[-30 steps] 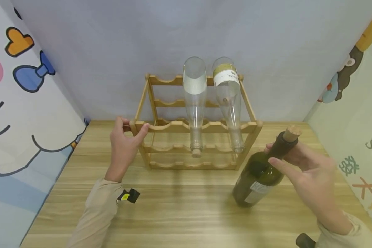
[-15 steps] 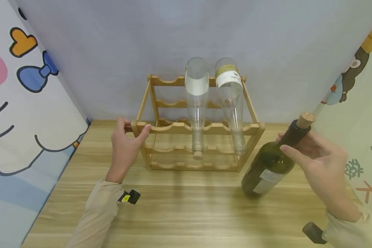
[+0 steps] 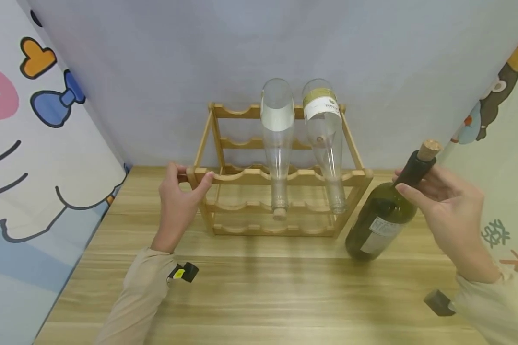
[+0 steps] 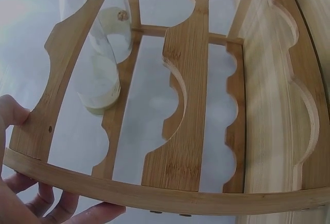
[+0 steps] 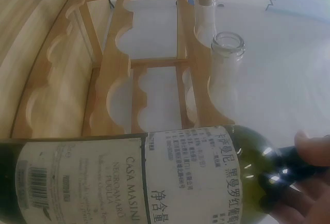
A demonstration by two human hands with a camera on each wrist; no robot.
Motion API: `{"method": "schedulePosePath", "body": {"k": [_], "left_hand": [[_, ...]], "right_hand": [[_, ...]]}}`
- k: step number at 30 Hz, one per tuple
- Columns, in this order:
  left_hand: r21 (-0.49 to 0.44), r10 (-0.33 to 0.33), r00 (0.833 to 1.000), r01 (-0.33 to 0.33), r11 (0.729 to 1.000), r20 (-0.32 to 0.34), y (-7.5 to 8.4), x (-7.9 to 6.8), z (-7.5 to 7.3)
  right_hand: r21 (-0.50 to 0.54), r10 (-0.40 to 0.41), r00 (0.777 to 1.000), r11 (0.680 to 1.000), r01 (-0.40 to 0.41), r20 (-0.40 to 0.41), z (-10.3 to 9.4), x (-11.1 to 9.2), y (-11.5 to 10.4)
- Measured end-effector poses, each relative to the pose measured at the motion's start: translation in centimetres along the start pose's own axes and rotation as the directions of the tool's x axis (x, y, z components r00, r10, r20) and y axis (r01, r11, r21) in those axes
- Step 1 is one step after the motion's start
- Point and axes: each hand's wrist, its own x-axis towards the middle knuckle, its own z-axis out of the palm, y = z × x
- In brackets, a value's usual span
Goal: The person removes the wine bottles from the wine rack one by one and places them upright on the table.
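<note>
A wooden wine rack (image 3: 259,178) stands on the table in the head view. My left hand (image 3: 179,206) grips its front left top corner, the thumb on the front rail and the fingers round the side. My right hand (image 3: 451,211) holds a dark green wine bottle (image 3: 382,220) by its neck, to the right of the rack. This bottle leans, with its cork (image 3: 429,150) up and to the right; I cannot tell whether its base touches the table. Two clear bottles lie on the rack's top tier, necks toward me: a corked bottle (image 3: 278,139) and an uncorked, labelled bottle (image 3: 325,143).
The wood-grain table (image 3: 259,292) extends in front of the rack. A pale backdrop (image 3: 177,57) rises behind it. Printed cartoon panels border both sides, the left panel (image 3: 30,167) and the right panel (image 3: 507,191).
My right hand has carried the green bottle rightward and toward the back. My left hand keeps its hold on the rack. The whole head view has shifted slightly.
</note>
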Motion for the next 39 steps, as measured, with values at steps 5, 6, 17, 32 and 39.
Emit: {"method": "schedulePosePath", "body": {"k": [5, 6, 17, 32, 39], "left_hand": [[0.001, 0.004, 1.0, -0.004, 1.0, -0.004, 2.0, -0.4, -0.1], [0.001, 0.003, 1.0, -0.003, 1.0, -0.005, 2.2, -0.4, -0.1], [-0.007, 0.009, 1.0, -0.009, 1.0, -0.012, 2.4, -0.4, -0.2], [-0.001, 0.04, 0.999, -0.04, 0.999, -0.007, -2.0, 0.7, 0.3], [-0.001, 0.047, 0.999, -0.047, 0.999, -0.012, -2.1, 0.6, 0.3]], "right_hand": [[0.017, 0.041, 0.999, 0.999, -0.041, -0.025, -0.1, 0.8, 0.8], [0.014, 0.048, 0.998, 0.999, -0.047, -0.031, -0.1, 0.9, 1.0], [0.019, 0.085, 0.995, 0.996, -0.084, -0.059, -0.2, 2.8, 2.6], [-0.044, 0.119, 0.988, 0.991, -0.124, -0.094, 0.4, 5.3, 4.4], [-0.151, 0.108, 0.991, 0.981, -0.118, -0.076, 0.7, 6.6, 5.1]]}}
